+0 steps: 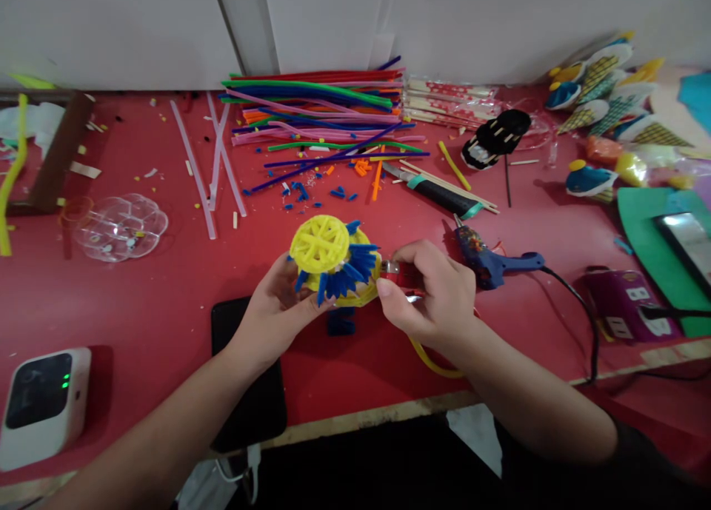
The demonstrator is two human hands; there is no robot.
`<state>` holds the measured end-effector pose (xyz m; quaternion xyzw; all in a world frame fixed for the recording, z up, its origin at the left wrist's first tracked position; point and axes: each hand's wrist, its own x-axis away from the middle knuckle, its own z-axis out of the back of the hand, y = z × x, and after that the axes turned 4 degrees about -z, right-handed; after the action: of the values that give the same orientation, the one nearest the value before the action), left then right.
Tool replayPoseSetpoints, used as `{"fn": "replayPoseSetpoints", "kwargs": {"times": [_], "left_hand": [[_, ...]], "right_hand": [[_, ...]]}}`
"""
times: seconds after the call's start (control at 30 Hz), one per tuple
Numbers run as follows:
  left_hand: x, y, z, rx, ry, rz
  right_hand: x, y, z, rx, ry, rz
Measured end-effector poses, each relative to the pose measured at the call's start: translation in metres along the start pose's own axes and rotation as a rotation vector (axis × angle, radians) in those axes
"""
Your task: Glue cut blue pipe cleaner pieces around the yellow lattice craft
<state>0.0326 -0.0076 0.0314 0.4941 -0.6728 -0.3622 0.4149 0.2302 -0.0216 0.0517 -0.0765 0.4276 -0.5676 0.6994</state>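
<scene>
A craft piece of yellow and blue pipe cleaners (320, 245) is in my left hand (275, 306), whose fingers and thumb close round its left side. It has a round yellow spoked disc on top, a fringe of blue pieces below that and a yellow ring at the right. A blue fuzzy piece (341, 322) shows underneath. My right hand (436, 292) pinches a red lighter (390, 269), its metal end close to the yellow ring; whether they touch I cannot tell. Below the right hand curves a yellow pipe cleaner (436, 363), partly hidden.
Bundled coloured pipe cleaners (316, 99) lie at the back among scraps. A utility knife (438, 192) and a blue glue gun (492, 258) with a cord are to the right. A black phone (249, 391) lies under my left forearm. A clear plastic tray (121, 227) sits left.
</scene>
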Motion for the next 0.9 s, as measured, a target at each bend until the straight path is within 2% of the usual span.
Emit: {"fn": "replayPoseSetpoints", "kwargs": {"times": [0.57,0.9], "left_hand": [[0.0003,-0.0016,0.0031,-0.022,-0.01,-0.039],[-0.0022,-0.0093,0.0095,-0.065,-0.056,-0.099]], "right_hand": [[-0.0009,0.0002,0.0012,-0.051,-0.005,0.013],[0.0018,0.0009,0.0012,-0.083,-0.069,0.036]]}}
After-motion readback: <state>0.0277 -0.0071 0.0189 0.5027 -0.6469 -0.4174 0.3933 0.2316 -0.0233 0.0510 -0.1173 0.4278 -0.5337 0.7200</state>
